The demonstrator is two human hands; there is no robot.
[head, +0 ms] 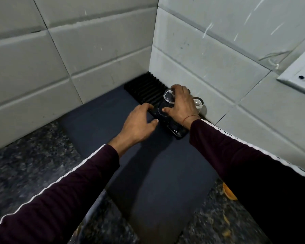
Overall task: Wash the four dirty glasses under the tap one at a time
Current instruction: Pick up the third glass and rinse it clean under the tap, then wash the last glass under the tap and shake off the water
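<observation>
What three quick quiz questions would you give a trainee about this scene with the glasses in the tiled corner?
1. True or false: the right hand holds a clear glass over the black ribbed tray.
2. Multiple choice: where is the second glass? A) in the left hand B) beside the right hand, against the tiled wall C) on the granite counter
3. Fill in: the left hand touches the tray's ____ edge.

Key: 1 true; 2 B; 3 near. The left hand's fingers look fairly straight, with no grip on any glass.
</observation>
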